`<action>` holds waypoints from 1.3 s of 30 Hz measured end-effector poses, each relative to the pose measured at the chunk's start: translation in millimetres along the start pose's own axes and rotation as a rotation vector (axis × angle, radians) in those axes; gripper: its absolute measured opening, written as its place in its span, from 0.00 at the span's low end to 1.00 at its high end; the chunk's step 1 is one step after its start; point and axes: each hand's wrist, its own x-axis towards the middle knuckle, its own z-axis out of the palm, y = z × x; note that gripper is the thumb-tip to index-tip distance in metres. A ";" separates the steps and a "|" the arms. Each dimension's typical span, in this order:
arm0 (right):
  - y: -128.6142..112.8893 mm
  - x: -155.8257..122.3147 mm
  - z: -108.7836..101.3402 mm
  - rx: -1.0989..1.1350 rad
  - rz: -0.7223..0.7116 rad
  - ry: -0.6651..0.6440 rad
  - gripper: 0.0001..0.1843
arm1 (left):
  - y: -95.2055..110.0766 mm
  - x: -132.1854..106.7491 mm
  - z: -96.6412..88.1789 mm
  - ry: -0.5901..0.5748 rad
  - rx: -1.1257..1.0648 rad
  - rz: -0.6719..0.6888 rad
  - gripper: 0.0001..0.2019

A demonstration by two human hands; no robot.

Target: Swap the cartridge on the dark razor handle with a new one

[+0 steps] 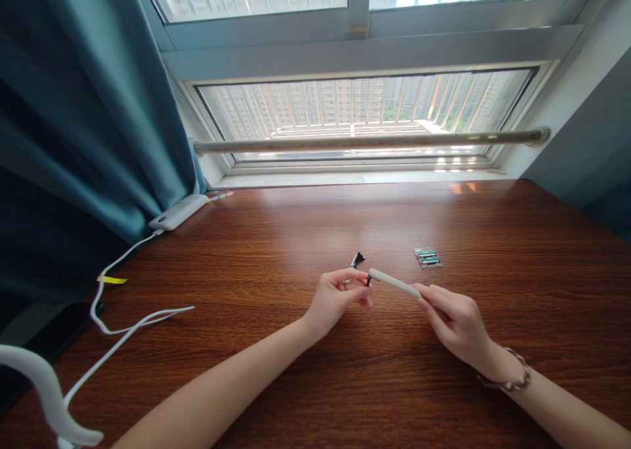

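Note:
My right hand (453, 317) is closed around the lower end of a slim white razor handle (394, 283), which slants up toward the left. At its far end sits a small dark piece (369, 280) that looks like a razor head. The fingers of my left hand (340, 298) pinch this dark piece from the left. Just behind my left fingers lies another thin item with a black, branched tip (358, 258), partly hidden by the hand. Beyond my right hand, a clear pack of razor cartridges (428, 258) with green strips rests on the table.
The brown wooden table (266, 238) reaches to a window with a horizontal rail (345, 144). A white power bank-like device (180, 212) with a white cable (118, 252) lies by the blue curtain (108, 107). A curved white stand (39, 383) rises at the lower left.

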 end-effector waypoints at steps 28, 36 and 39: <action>1.5 0.8 -1.1 0.038 0.004 0.007 0.14 | 1.0 1.0 -1.2 0.024 -0.097 0.010 0.22; 3.9 0.0 -0.4 -0.109 0.050 -0.002 0.14 | 0.4 -2.0 -0.5 -0.003 -0.089 0.004 0.23; 3.7 -0.5 -0.9 -0.078 0.018 -0.027 0.14 | 0.6 -2.0 -0.6 -0.006 -0.084 0.007 0.23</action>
